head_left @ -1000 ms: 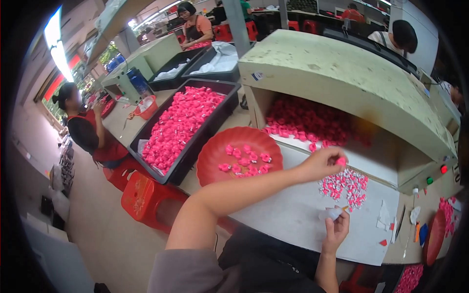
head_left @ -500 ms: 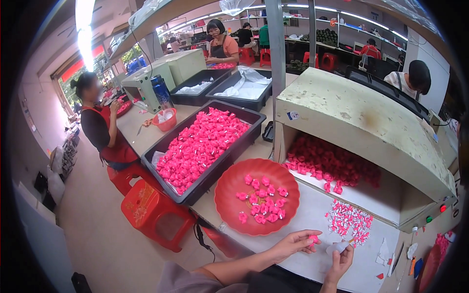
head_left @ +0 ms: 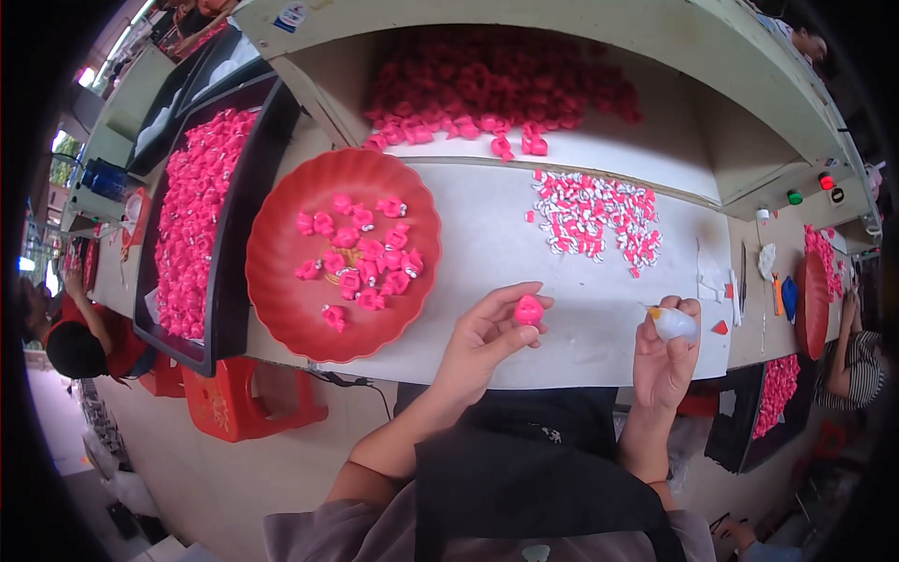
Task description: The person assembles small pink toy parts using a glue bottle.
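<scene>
Writing: a pale sticker (head_left: 290,16) at the cabinet's far-left corner carries print too small to read. Pale marks on the black apron (head_left: 524,478), also illegible. Gold pattern on the red stool (head_left: 211,403), left; another gold figure on the bowl floor, partly covered by pink pieces.

Hidden or cut off: the cabinet (head_left: 768,84) runs out of frame on the far side; its heap (head_left: 506,84) fades into shadow toward the back. Underside of the held piece hidden by fingers. Fine shape of the small parts (head_left: 599,220) hard to make out. Co-workers at left and right only partly in view, blurred toward the rim.

Grip: left hand (head_left: 487,342) pinches one pink piece (head_left: 529,310) between thumb and fingers, above the near part of the white sheet (head_left: 487,225). Right hand (head_left: 667,361) is closed around a translucent bottle (head_left: 674,324), orange tip pointing left toward the piece; the two are apart.

Surroundings: red bowl (head_left: 272,244) with pink pieces, left of left hand; black tray (head_left: 245,206) heaped with more, farther left; pink-and-white small parts on the sheet, beyond the hands.

Change: half a second ago the bottle tip pointed right and the piece was nearer the bottle. One second ago the left hand was at the small parts. View has swung; the cabinet's top surface, visible then, is now out of frame.
</scene>
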`<state>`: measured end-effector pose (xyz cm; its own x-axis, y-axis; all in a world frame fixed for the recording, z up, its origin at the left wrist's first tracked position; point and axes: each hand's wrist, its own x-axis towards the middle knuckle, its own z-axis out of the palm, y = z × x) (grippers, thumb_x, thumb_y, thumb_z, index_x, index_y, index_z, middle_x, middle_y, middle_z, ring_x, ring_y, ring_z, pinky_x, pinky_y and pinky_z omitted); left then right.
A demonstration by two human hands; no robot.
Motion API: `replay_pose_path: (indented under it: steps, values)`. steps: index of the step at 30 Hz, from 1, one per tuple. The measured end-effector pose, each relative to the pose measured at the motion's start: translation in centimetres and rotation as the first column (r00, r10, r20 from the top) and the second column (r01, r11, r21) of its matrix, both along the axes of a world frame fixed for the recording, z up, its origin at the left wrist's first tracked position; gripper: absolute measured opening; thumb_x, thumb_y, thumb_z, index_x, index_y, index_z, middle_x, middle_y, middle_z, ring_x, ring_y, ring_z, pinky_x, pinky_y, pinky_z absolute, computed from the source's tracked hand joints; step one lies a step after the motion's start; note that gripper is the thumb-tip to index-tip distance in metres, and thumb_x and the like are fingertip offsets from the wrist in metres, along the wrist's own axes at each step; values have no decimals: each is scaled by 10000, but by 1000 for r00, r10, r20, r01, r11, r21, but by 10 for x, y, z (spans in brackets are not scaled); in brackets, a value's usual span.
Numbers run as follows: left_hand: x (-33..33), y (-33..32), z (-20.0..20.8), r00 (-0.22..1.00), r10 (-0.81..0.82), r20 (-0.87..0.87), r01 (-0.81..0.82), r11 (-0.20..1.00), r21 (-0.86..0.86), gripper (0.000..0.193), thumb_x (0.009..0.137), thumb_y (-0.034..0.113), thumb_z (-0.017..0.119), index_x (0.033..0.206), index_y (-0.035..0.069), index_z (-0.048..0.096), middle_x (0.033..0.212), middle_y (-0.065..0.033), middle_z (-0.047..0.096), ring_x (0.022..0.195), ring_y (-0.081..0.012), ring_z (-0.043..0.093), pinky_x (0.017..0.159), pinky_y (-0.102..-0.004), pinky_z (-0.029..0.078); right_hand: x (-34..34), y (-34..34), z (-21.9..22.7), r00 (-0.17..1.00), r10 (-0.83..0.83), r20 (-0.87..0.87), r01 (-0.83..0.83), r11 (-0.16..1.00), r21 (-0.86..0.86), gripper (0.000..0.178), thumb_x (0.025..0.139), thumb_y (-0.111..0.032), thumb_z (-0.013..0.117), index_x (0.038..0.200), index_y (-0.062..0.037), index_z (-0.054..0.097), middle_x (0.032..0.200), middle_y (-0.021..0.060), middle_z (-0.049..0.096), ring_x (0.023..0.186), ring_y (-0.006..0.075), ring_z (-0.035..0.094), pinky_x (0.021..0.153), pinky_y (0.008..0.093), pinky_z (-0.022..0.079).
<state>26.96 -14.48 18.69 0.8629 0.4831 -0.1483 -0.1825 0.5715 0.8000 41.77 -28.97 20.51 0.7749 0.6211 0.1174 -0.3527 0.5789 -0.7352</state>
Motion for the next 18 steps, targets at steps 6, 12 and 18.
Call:
replay_pose_path:
  steps: [6,12,18]
  values:
    - [-4,-16,-1,998,-9,-62,14,997,79,303,793,0,565,1094,0,524,1082,-88,542,920,-141,540,823,-261,430,-10,-1,-2,997,-78,0,78,996,33,329,715,-107,670,921,-56,418,885,63,426,702,128,429,570,223,394]
    - [-7,-24,2,996,54,-75,-32,960,278,278,774,-22,585,1049,-16,546,1054,-94,539,950,-149,529,828,-266,440,-29,-2,-3,780,-193,596,284,957,-63,354,694,-211,716,861,-69,437,807,48,433,637,117,439,559,243,417]
    - [-5,-22,1,994,99,-38,-75,912,403,278,757,-24,604,1031,-17,554,1041,-100,540,949,-157,532,819,-263,447,-29,-7,-5,636,-104,765,220,974,-50,444,578,-92,799,898,-67,492,869,76,487,669,164,534,577,265,463]
